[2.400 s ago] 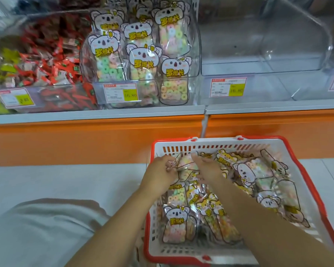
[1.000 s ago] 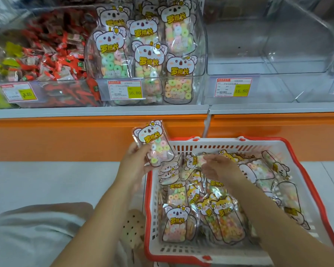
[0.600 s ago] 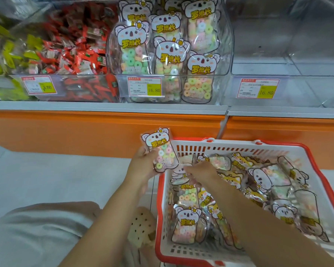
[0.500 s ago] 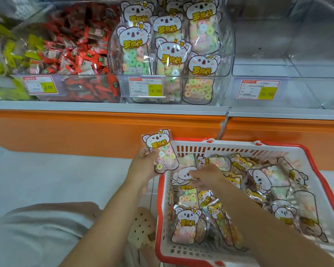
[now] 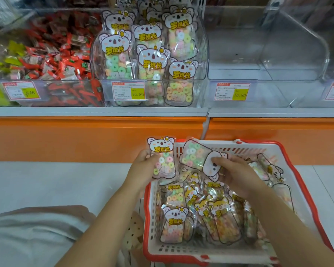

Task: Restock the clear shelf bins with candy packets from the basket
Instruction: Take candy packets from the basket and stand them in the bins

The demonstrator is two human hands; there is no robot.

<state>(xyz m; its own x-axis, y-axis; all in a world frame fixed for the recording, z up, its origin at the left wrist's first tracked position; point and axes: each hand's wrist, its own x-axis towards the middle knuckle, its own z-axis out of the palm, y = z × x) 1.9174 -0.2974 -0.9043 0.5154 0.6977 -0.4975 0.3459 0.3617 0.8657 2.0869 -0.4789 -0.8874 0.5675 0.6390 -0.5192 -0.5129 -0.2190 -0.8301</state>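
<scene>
Shelving (image 5: 96, 112) beyond the basket (image 5: 181, 250) holds the koala bin (image 5: 201, 54), likely the next lift: left hand (image 5: 143, 168) grips a koala packet (image 5: 163, 160) at the basket's far-left corner, right hand (image 5: 237, 174) pinches a second packet (image 5: 195, 157) beside it.

The left forearm (image 5: 104, 218) rises from the lower centre of the view, and the right forearm (image 5: 289, 224) comes in from the lower right corner; both are bare. The left hand (image 5: 143, 168) has its fingers (image 5: 143, 154) curled round the left edge of an upright packet (image 5: 163, 158). The right hand (image 5: 237, 174), with its back facing up, pinches the head end of a second packet (image 5: 196, 158) that tilts to the left, near the left hand but not touching it.
</scene>
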